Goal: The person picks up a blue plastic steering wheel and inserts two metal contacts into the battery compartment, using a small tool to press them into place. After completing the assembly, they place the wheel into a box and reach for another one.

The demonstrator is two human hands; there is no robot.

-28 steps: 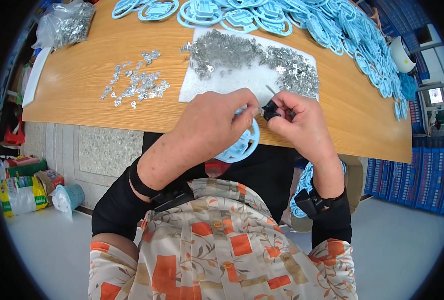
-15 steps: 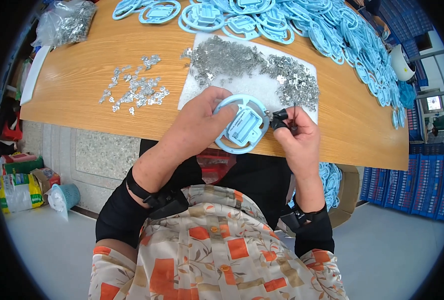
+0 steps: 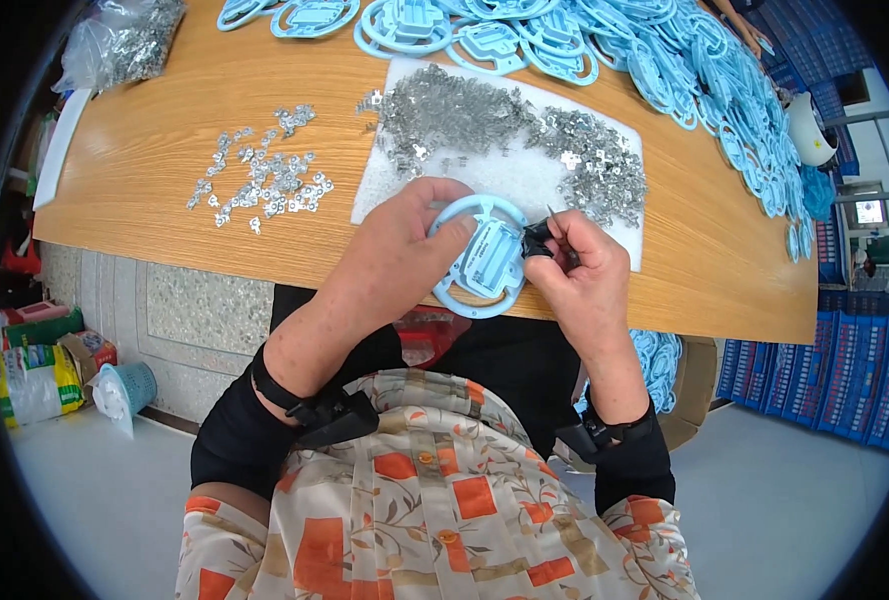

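Observation:
My left hand [image 3: 405,240] is closed on a light blue plastic toy steering wheel [image 3: 493,258], thumb across its rim, over the table's near edge. A raised rectangular recess faces up at the wheel's middle. At the wheel's right side, my right hand [image 3: 587,275] is pinched, with black covering [image 3: 538,240] at its fingertips. A thin pointed metallic bit sticks up from that pinch; what the fingers hold there is mostly hidden. Beyond both hands lies a white foam sheet [image 3: 370,190] bearing heaps of small metal clips [image 3: 455,110].
More small metal pieces [image 3: 275,180] lie scattered on the wooden table [image 3: 165,215] at left. A clear bag of metal parts [image 3: 130,45] stands at the far left. Many blue wheels [image 3: 655,70] are piled along the back and right. Below right, a cardboard box [image 3: 700,385] holds more wheels.
My right hand has moved slightly left, bringing its black-covered fingertips over the wheel's right rim. The wheel has tilted a little and shifted slightly down in my left hand.

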